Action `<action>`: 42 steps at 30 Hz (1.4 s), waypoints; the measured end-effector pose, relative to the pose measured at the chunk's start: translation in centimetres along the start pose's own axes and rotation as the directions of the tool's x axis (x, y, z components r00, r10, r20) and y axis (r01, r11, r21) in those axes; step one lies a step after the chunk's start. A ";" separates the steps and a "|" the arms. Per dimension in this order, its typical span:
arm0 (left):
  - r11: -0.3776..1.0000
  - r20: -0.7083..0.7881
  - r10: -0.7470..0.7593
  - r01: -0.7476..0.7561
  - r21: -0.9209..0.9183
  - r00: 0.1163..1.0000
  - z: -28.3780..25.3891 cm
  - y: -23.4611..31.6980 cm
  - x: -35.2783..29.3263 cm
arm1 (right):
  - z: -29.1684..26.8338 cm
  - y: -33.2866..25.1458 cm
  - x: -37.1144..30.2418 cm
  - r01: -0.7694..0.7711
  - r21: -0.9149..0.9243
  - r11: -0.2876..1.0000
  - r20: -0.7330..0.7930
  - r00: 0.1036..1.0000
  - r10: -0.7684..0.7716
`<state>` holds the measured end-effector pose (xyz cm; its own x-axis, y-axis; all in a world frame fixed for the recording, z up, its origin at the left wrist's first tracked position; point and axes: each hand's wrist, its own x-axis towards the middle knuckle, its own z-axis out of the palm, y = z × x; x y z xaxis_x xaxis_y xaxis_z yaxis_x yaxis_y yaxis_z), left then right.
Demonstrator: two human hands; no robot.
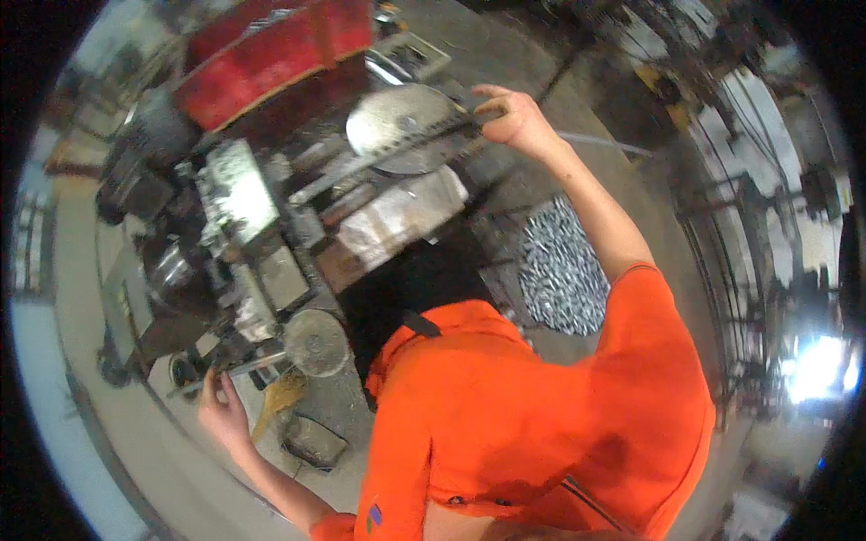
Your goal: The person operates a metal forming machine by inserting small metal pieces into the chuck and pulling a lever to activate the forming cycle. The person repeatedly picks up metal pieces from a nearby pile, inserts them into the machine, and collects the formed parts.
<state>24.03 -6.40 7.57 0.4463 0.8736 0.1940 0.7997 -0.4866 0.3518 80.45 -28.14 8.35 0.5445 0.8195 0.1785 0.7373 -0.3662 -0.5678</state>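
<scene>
- We see the machine (pixel 239 187) largest of all, a crowded mass of dark and grey metal filling the upper left and middle.
- Our orange shirt (pixel 541 397) spreads across the lower middle, with both bare forearms reaching out from its sleeves.
- The red bin (pixel 311 63), dirty and straight-sided, stands at the top, beyond the machine's discs.
- A heap of small silvery parts (pixel 564 270) lies to our right, below the right forearm.
- The pale panel (pixel 401 221), worn and roughly rectangular, sits between our body and the upper disc.
- The upper disc (pixel 383 110), flat and grey, lies beyond that panel, partly covered by the bar.
- The perforated bar (pixel 388 149), with its row of holes, slants across the disc, its far right end at our right hand.
- Our right hand (pixel 511 119) is at that end, one finger held out and others bent; we cannot tell whether it grips the bar.
- The lower disc (pixel 316 343), round and grey, sits nearer our left side.
- Our left hand (pixel 223 417) has thumb and finger raised to the rod; blur keeps us from telling whether they pinch it.
- A small tray (pixel 330 457) lies below the lower disc.
- A yellowish brush-like thing (pixel 280 401) lies between tray and rod.
- The rod (pixel 257 363), slim and metallic, runs from the lower disc toward our left fingertips.
</scene>
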 end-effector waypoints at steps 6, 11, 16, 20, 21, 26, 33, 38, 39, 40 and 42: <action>0.986 0.298 0.038 0.013 -0.167 0.954 8.9 -0.2 5.2 | 3.0 12.4 -12.1 -0.389 -0.269 0.881 0.188 0.876 0.444; 0.927 0.234 -0.084 0.162 -0.337 0.969 9.9 -0.8 5.6 | 8.3 15.3 -18.6 -0.478 -0.402 0.781 0.211 0.781 0.587; 0.970 0.227 0.011 0.045 -0.238 0.974 10.4 -2.9 6.0 | 12.6 18.2 -18.7 -0.335 -0.523 0.784 0.202 0.844 0.496; 0.976 0.262 -0.012 0.068 -0.205 0.965 9.7 -1.1 6.1 | 14.1 19.0 -18.1 -0.302 -0.603 0.739 0.182 0.849 0.496; 0.979 0.234 0.001 0.047 -0.200 0.972 9.8 -1.1 6.0 | 14.2 19.0 -18.1 -0.297 -0.605 0.739 0.172 0.857 0.485; 0.972 0.230 0.031 0.024 -0.232 0.973 9.9 -1.2 6.2 | 14.4 20.4 -19.1 -0.256 -0.496 0.830 0.152 0.915 0.374; 0.802 0.236 -0.028 0.162 -0.574 0.971 4.8 3.3 5.1 | 9.3 9.1 -17.9 -0.170 -0.049 0.984 -0.045 0.985 0.168; 0.688 0.339 0.097 0.183 -0.702 0.936 2.7 14.0 5.2 | 8.2 -5.8 -12.1 0.253 0.346 0.903 0.016 0.961 -0.275; 0.713 0.388 0.166 0.162 -0.683 0.907 3.4 15.2 5.3 | 8.5 -8.6 -11.0 0.343 0.397 0.851 -0.002 0.928 -0.373; 0.717 0.394 0.249 0.105 -0.689 0.885 4.0 16.6 5.3 | 8.8 -11.3 -10.1 0.422 0.446 0.789 -0.027 0.888 -0.460; 0.523 0.481 0.364 0.252 -0.814 0.798 5.9 17.3 4.9 | 9.3 -15.7 -8.4 0.504 0.579 0.641 -0.032 0.799 -0.600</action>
<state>42.42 -10.52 9.23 0.8401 0.5191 -0.1575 0.2036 -0.0326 0.9785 60.60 -25.24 8.30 0.0053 0.8606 0.5093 0.5153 0.4341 -0.7389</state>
